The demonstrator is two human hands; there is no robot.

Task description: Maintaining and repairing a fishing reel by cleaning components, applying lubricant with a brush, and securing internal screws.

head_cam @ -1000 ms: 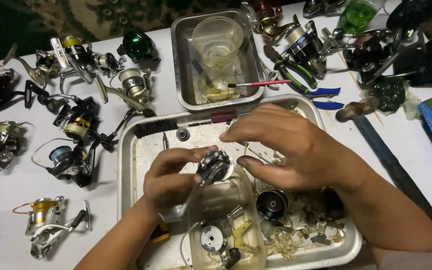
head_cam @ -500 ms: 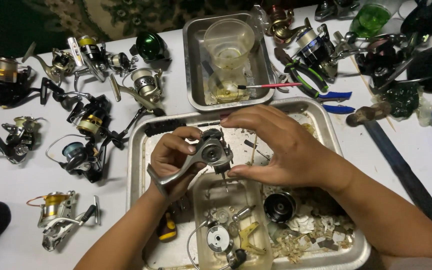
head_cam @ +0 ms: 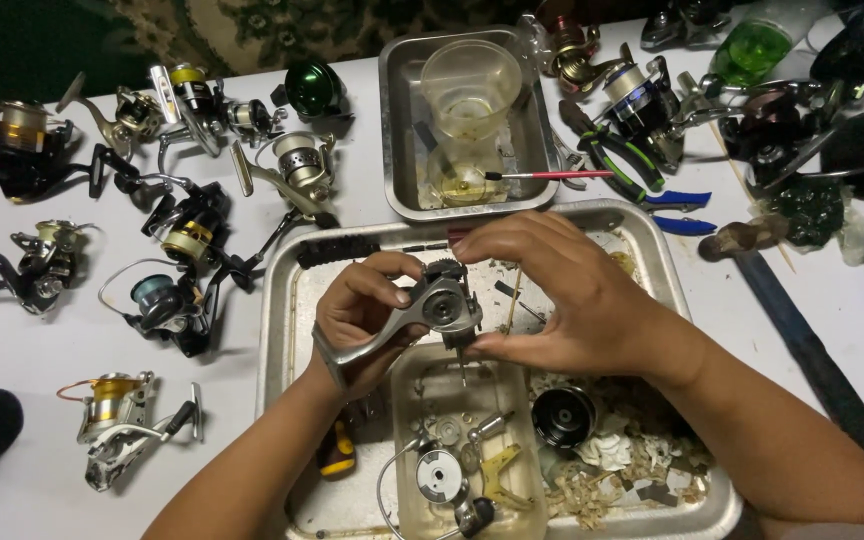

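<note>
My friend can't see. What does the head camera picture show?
Two hands hold a grey fishing reel body over a large metal tray of small parts: the left hand grips its stem, the right hand pinches its side. Many fishing reels lie on the white table.

Several fishing reels [head_cam: 177, 235] lying scattered across left of white tabletop [head_cam: 32, 340]. Small steel tray [head_cam: 397, 130] sitting far centre, holding clear plastic cup [head_cam: 470, 85]. Blue-handled pliers [head_cam: 677, 205] resting right. Green bottle [head_cam: 747, 45] standing far right.

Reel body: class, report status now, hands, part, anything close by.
Left hand grips reel body by its stem. Right hand pinches its underside. Held above clear tub of parts.
</note>
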